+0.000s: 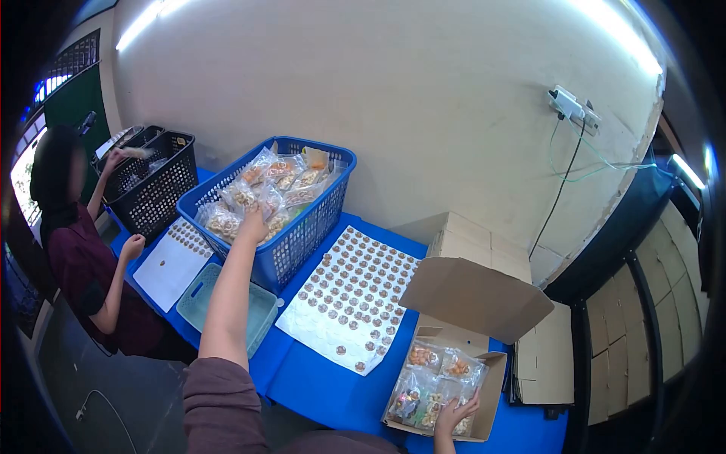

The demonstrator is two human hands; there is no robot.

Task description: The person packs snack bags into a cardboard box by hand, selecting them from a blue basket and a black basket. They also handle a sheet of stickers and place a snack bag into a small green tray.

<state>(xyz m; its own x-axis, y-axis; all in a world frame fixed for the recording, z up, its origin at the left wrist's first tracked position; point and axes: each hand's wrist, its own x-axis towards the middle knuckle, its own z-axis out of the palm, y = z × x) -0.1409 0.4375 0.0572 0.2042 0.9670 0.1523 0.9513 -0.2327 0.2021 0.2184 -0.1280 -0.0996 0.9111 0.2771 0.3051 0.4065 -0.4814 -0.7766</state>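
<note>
My left hand (255, 224) reaches into a blue perforated basket (302, 246) heaped with clear plastic snack packets (283, 176). Its fingers look closed on a packet (270, 200), though their tips are partly hidden among the bags. At the lower right, my right hand (454, 418) is inside an open cardboard box (491, 401), its fingers curled against a clear packet (463, 393) near the front right corner. Several other packets, some orange (423, 354) and some pale, lie in that box. Its lid (484, 295) stands raised behind them.
Sheets of round stickers (355, 291) lie on the blue table (302, 378). Left of them are a pale green tray (261, 321) and another sticker sheet (170, 272). A co-worker (83, 257) stands beside black baskets (159, 185). More cardboard boxes (484, 246) stand against the wall.
</note>
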